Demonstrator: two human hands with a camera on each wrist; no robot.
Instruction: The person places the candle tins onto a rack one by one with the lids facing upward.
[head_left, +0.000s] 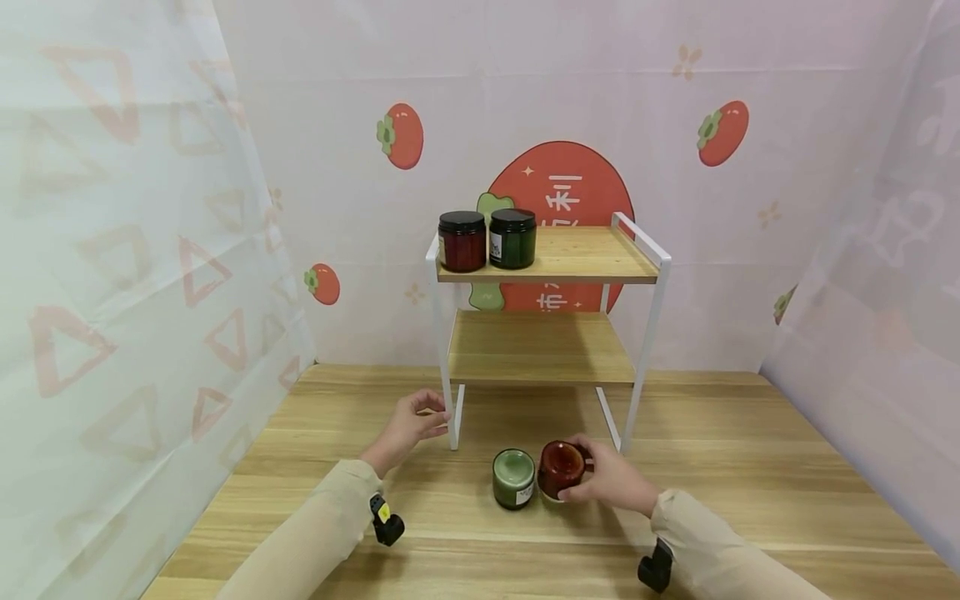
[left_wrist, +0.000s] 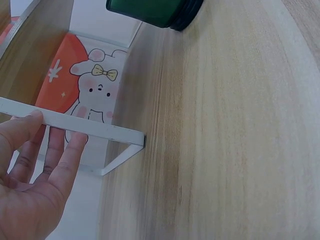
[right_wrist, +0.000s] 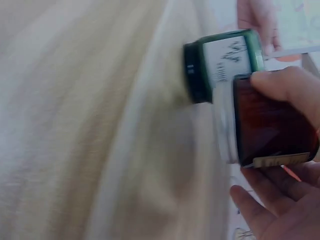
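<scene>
my right hand [head_left: 615, 481] grips a dark red round glass jar [head_left: 561, 468], bottom up, just beside a green round glass jar [head_left: 513, 479]. my left hand [head_left: 411, 427] pinches a thin white metal leg [left_wrist: 95, 127]. if i slip, the jars could bump and crack.

A wooden table [head_left: 750, 467] carries a two-tiered rack [head_left: 542, 346] and a green jar [head_left: 513, 479] (upside down).

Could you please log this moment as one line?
left hand: holding rack leg; right hand: gripping red jar; green jar: on table, beside red jar
</scene>
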